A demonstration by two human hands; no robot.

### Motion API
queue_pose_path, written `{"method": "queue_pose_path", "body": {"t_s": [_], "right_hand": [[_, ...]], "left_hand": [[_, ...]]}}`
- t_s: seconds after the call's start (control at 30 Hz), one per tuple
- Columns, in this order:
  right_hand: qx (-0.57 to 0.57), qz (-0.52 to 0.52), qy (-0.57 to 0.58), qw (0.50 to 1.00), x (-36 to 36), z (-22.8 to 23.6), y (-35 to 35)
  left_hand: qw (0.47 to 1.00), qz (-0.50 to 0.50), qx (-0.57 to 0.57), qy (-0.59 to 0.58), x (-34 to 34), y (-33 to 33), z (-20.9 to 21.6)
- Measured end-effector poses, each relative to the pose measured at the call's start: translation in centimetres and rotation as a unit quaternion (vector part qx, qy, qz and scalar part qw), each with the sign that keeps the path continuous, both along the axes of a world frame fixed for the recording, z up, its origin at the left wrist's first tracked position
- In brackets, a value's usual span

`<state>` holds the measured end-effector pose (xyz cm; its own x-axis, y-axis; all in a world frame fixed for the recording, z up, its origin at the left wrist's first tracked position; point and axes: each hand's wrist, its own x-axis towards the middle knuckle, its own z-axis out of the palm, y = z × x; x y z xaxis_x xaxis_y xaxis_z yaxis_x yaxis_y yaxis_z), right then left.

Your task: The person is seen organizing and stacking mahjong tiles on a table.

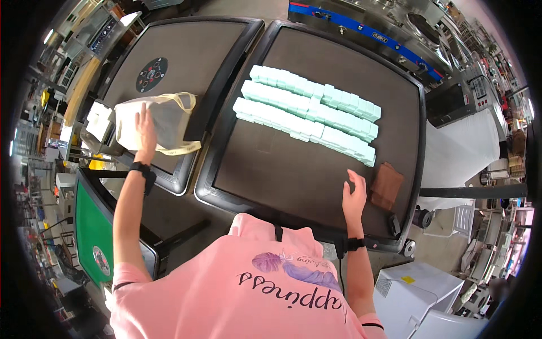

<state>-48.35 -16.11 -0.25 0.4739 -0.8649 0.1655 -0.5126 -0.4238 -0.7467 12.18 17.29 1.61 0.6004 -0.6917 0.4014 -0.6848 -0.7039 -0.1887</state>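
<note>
From close above, the left of two head-worn fisheye cameras faced down over the wearer's pink top onto a dark worktop. Its wide, upright view bent straight edges toward the rim.

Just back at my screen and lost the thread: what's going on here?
A person's open left hand is over a pale bag on the left table; whether it presses down is unclear. Their right hand looks empty, fingers slightly curled, beside a brown cloth on the right table. Three rows of pale green blocks lie on that table, with neither hand on them.
</note>
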Motion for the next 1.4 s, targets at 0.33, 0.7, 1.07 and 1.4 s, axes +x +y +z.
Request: {"method": "queue_pose_path", "body": {"t_s": [0.33, 0.7, 1.07, 1.4], "right_hand": [[-0.104, 0.206, -0.149, 0.961, 10.8, 12.8, 4.4], [-0.132, 0.489, 0.168, 0.846, 5.9, 15.4, 6.1], [-0.252, 0.495, 0.201, 0.807, 3.4, 13.8, 6.9], [-0.220, 0.460, 0.208, 0.835, 1.6, 12.2, 7.0]], "left_hand": [[0.963, -0.140, -0.039, 0.228, -17.8, -3.2, 23.8], [0.902, -0.285, -0.030, 0.323, -27.7, -7.9, 17.5], [0.860, -0.460, 0.125, 0.183, -33.3, -14.6, 19.5], [0.595, -0.456, 0.621, 0.227, -39.5, -25.0, -3.7]]}}
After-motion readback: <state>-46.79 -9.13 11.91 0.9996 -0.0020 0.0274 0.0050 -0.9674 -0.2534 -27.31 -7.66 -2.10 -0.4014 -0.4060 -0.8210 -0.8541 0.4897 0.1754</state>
